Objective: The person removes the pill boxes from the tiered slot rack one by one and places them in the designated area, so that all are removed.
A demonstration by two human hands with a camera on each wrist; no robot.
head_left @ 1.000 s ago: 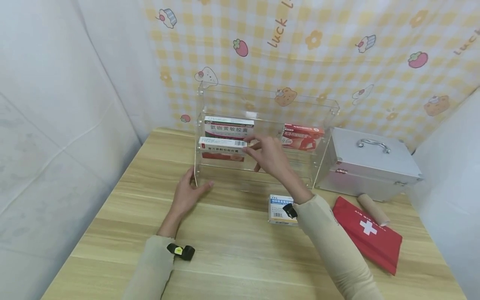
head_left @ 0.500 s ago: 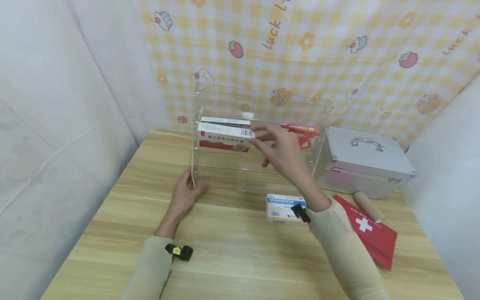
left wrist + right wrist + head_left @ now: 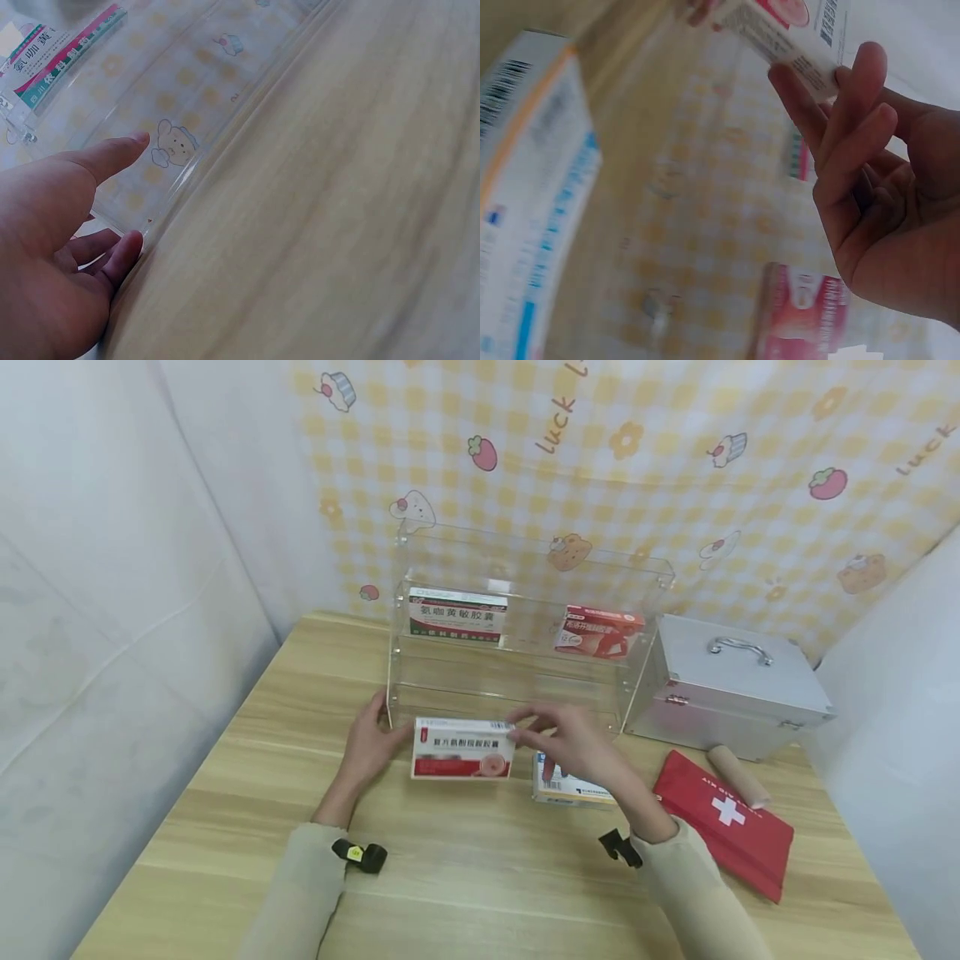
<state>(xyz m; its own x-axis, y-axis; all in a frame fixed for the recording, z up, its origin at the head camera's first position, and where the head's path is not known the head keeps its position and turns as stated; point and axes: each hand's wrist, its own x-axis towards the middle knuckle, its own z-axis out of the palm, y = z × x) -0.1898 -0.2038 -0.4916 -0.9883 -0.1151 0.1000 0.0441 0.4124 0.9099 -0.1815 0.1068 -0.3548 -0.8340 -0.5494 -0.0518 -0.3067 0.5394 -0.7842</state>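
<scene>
My right hand (image 3: 527, 735) pinches the right end of a white and red medicine box (image 3: 462, 748) and holds it upright just above the table, in front of the clear acrylic shelf (image 3: 525, 556). In the right wrist view the fingers (image 3: 832, 127) clamp the box's end (image 3: 780, 34). My left hand (image 3: 386, 737) lies relaxed on the table at the shelf's front left corner, with the thumb (image 3: 112, 154) against the clear wall (image 3: 217, 82). A green and white box (image 3: 457, 614) and a red box (image 3: 600, 632) stand on the upper tier.
A blue and white box (image 3: 573, 787) lies on the table under my right wrist. A silver case (image 3: 735, 685) stands right of the shelf. In front of the case lie a red first-aid pouch (image 3: 723, 827) and a tan bandage roll (image 3: 738, 777).
My right hand has drawn the white and red box out of the shelf's upper left tier and lowered it to the table in front. The left hand has stayed in place.
</scene>
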